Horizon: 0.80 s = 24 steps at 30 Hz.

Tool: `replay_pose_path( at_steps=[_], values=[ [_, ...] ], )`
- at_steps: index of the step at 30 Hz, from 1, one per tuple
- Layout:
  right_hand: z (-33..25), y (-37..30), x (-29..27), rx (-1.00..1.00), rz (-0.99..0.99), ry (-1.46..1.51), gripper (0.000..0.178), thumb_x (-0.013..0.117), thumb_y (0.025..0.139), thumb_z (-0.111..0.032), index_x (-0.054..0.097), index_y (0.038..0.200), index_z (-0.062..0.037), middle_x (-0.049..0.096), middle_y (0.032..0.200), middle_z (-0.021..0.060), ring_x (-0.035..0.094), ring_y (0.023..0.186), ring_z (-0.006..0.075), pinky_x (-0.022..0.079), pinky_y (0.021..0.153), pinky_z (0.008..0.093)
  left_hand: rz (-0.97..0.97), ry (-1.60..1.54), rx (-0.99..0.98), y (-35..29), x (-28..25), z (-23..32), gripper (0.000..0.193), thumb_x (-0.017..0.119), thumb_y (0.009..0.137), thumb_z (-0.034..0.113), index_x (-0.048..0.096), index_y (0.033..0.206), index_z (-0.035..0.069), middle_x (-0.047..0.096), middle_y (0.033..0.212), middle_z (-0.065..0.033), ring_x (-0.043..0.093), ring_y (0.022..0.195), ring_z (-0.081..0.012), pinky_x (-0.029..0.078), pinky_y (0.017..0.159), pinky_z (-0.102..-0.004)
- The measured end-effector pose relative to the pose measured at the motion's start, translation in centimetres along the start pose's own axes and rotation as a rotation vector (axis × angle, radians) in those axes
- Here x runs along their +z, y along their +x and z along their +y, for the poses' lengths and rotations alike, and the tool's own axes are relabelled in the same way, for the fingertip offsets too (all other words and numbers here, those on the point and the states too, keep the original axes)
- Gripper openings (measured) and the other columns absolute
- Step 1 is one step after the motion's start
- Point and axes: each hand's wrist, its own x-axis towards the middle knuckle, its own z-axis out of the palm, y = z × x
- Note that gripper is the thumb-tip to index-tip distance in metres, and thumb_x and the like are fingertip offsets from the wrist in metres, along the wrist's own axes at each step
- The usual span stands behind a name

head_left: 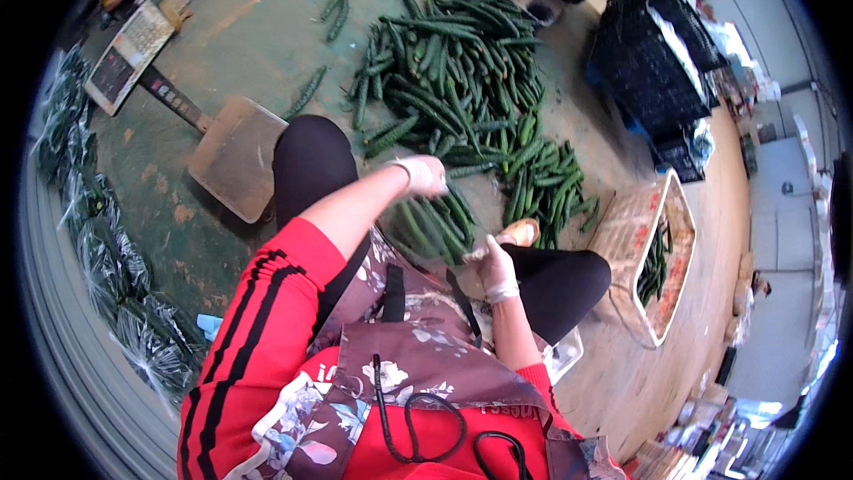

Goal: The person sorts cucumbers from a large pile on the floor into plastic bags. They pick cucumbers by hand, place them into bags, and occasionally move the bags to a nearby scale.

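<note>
Green cucumbers [435, 229] blur just below the big pile [453, 71]: left hand [422, 175] clenched, right hand [494, 268] pinching loosely—better grip the bundle evenly.

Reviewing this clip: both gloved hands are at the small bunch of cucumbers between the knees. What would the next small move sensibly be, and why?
Probably drawing the two hands together to even up the bunch of cucumbers. The left hand is at its far end and the right hand at its near end, so it is bracketed but, blurred as it is, seems loosely fanned. The cardboard box on the right holds only a few.
</note>
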Motion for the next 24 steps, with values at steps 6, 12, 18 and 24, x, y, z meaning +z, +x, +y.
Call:
replay_pose_path(
  at_steps=[6,12,18,24],
  values=[
    [-3.8,-0.8,4.7,-0.083,0.06,-0.166,0.037,0.058,0.09,-0.041,0.049,0.063,-0.0157,0.051,0.059,-0.0001,0.054,0.058,0.0181,0.049,0.062,0.037,0.416,-0.295,-0.066,-3.7,-2.0,0.5,0.047,0.065,0.078,0.046,0.066,0.083,-0.001,0.065,0.071,-0.0165,0.064,0.07,-0.0267,0.048,0.072,-0.0369],
    [-10.8,-3.7,16.9,-0.232,-0.365,-0.234,0.036,0.046,0.097,-0.035,0.049,0.071,-0.01,0.048,0.065,0.0012,0.048,0.064,0.0171,0.044,0.067,0.0372,0.948,-1.178,0.057,-10.5,-8.2,-1.8,0.036,0.071,0.08,0.036,0.06,0.064,0.006,0.053,0.058,0.0009,0.051,0.049,-0.0098,0.045,0.049,-0.0266],
    [-10.8,-3.2,27.9,-0.088,-0.536,-0.497,0.035,0.052,0.094,-0.035,0.065,0.085,-0.0037,0.046,0.059,-0.006,0.047,0.056,0.0085,0.044,0.058,0.0271,1.721,-1.189,0.134,-18.6,-10.8,-4.9,0.044,0.07,0.082,0.032,0.05,0.051,0.008,0.047,0.049,0.0031,0.04,0.046,-0.0062,0.033,0.045,-0.0265],
    [-5.5,-0.1,36.0,-0.033,-0.713,-0.579,0.029,0.055,0.093,-0.032,0.064,0.088,-0.005,0.042,0.061,-0.0089,0.038,0.054,0.0046,0.031,0.049,0.0221,2.304,-0.739,-0.444,-25.0,-9.5,-9.7,0.042,0.07,0.081,0.037,0.054,0.062,0.003,0.055,0.055,-0.0044,0.046,0.05,-0.015,0.039,0.052,-0.0339]
  ],
)
